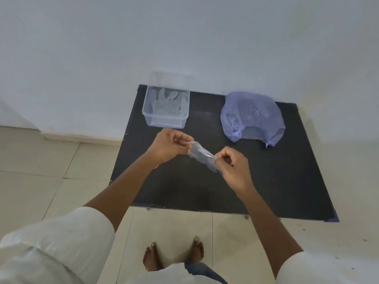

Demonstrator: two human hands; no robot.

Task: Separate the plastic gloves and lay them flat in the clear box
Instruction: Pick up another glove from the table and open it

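Note:
A thin clear plastic glove [202, 156] is stretched between my two hands above the middle of the black table [266, 181]. My left hand [169, 145] pinches its upper end, and my right hand [232, 167] pinches its lower end; the glove fingers hang down by my right hand. The clear box [166, 120] stands at the table's far left corner, with clear gloves [168, 101] lying inside it. A bluish plastic bag [253, 116] holding more clear gloves sits at the far right.
The table stands against a white wall [184, 37]. Pale floor tiles [51, 160] lie to the left and below, where my bare feet [174, 257] stand close to the table's near edge.

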